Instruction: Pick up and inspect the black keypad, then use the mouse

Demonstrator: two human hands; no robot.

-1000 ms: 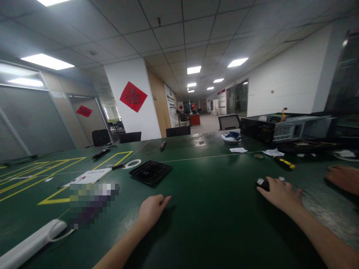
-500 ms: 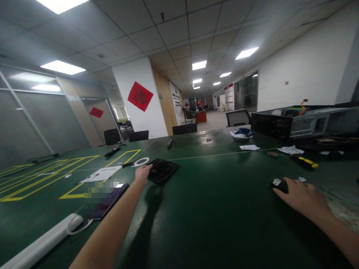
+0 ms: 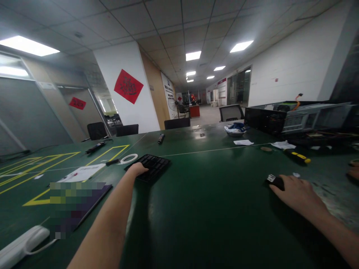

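Note:
My left hand (image 3: 137, 170) reaches forward and is closed on the near-left edge of a black gridded panel (image 3: 154, 166), with its thumb over the top face. The panel lies low over the green table, seemingly flat; whether it fully touches the surface I cannot tell. On the right, the fingers of my right hand (image 3: 298, 192) wrap round a small black object (image 3: 276, 182) with a white marked patch at its end. Most of that object is hidden under the palm, so its kind does not show. Behind the panel lies a white ring (image 3: 129, 158), like a tape roll.
A yellow-and-black screwdriver (image 3: 298, 157) lies beyond my right hand. Farther back are an opened computer case (image 3: 266, 121) and a bowl (image 3: 236, 133) with blue and white contents. Left are a purple folder (image 3: 92, 203), a white power strip (image 3: 25, 243) and a paper sheet (image 3: 84, 172).
My view has turned slightly right. The black panel, tilted before, now looks flatter, and my left hand shows farther over it. My right hand keeps its hold on the small black object.

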